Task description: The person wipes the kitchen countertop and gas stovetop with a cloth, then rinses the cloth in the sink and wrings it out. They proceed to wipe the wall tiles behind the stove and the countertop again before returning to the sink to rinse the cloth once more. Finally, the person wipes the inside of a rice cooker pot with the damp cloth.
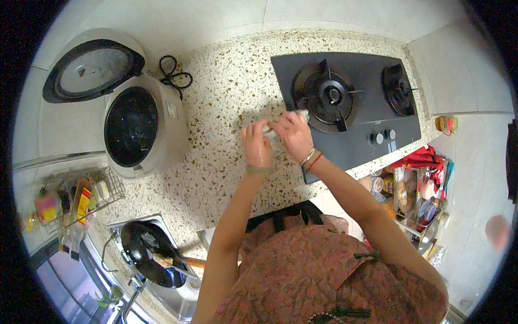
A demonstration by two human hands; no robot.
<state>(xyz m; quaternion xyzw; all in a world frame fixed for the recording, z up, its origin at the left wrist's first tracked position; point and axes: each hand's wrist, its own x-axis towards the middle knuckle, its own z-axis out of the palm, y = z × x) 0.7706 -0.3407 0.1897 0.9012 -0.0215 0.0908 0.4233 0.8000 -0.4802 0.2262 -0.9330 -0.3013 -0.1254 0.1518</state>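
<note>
A: Starting nearest, at the bottom of the frame: what's there?

B: The person's patterned reddish top fills the lower centre, and both bare forearms rise from it toward the middle. Lower left, a dark wok (144,254) sits in the sink (178,302) with a wooden-handled utensil lying across it, probably parked there for washing.

A: And the hands?

B: They meet at mid-frame over the speckled countertop (216,178). The left hand (257,147) is turned palm down, fingers curled around one end of a small pale cloth (271,131). The right hand (294,136), with bangles at the wrist, pinches the other end, fingers bent and closed on it. The cloth sits bunched between them, just at the near left corner of the black gas hob (350,129), seemingly pressed to the counter. I can't tell whether it touches the hob's edge.

A: How are the arms set?

B: Both are stretched forward, the elbows only slightly bent; the right forearm slants in from the lower right, the left comes up almost straight.

A: Further out?

B: At left, a white rice cooker (141,127) stands with its lid (91,70) thrown open, its black cord (174,73) coiled behind. A wire rack (81,197) of packets sits at the left edge. At right, below the counter, a shelf (418,194) holds jars and bags.
</note>
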